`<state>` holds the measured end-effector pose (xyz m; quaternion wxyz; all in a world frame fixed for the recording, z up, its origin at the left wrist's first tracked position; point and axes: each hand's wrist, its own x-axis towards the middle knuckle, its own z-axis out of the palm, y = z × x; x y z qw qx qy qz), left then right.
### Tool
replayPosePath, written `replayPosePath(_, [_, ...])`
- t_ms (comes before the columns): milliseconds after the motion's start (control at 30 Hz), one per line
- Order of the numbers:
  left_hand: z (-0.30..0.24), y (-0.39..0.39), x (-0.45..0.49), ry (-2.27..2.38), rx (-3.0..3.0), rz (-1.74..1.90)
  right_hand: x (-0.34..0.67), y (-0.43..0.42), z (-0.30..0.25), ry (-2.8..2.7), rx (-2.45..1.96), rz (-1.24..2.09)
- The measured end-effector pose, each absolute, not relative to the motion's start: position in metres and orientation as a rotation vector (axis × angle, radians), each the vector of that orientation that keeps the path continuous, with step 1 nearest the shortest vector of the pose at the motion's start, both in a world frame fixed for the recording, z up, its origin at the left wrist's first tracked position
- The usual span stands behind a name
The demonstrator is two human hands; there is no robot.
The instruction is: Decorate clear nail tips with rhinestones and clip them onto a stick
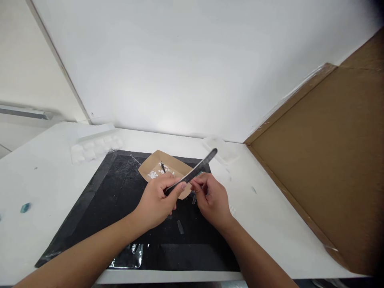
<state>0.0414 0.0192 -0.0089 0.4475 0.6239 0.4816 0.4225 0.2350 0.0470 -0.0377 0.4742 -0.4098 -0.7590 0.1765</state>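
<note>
My left hand (157, 202) is closed around the lower end of a long dark nail file (196, 169) that slants up to the right over a black mat (120, 200). My right hand (211, 198) is pinched just beside the file, fingertips together on a small clear piece that is too small to make out. A clear nail tip (180, 227) lies on the mat below the hands. Behind them sits a brown paper tray (156, 165) with several small white pieces and a thin black item inside.
A clear plastic compartment tray (96, 146) rests at the back left of the white table (39, 180). A clear lid (220, 148) lies at the back right. A large cardboard panel (324, 160) leans along the right. A plastic bag (129, 256) lies at the mat's front edge.
</note>
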Motion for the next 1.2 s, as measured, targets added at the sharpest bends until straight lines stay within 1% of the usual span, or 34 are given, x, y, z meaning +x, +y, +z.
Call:
replayPosePath(67, [-0.0090,0.0177,0.0425,1.181,1.637,1.054,0.2356,0.0476,-0.0382,-1.863,-0.981,0.438])
replayPosePath(233, [-0.0054,0.0181,0.0421,1.260,1.760,1.130,0.2377,0.0453,-0.0398,-1.770,-0.870,0.599])
replayPosePath(333, [-0.0037,0.0194,0.0412,1.274,1.769,1.135,0.2373,0.0429,-0.0388,-1.731,-0.901,0.599])
replayPosePath(667, [-0.0052,0.0140,0.0482,1.189,1.882,1.140,0.2322,0.0430,-0.0362,-1.700,-1.105,0.330])
replayPosePath(833, [-0.0096,0.0160,0.0480,1.238,1.885,1.163,0.2304,0.0424,-0.0373,-1.861,-1.021,0.275])
replayPosePath(1000, [-0.0095,0.0146,0.0482,1.216,1.838,1.138,0.2319,0.0445,-0.0363,-1.838,-1.090,0.104])
replayPosePath(1200, [-0.0107,0.0161,0.0477,1.207,1.735,1.110,0.2296,0.0474,-0.0369,-1.985,-0.965,-0.048])
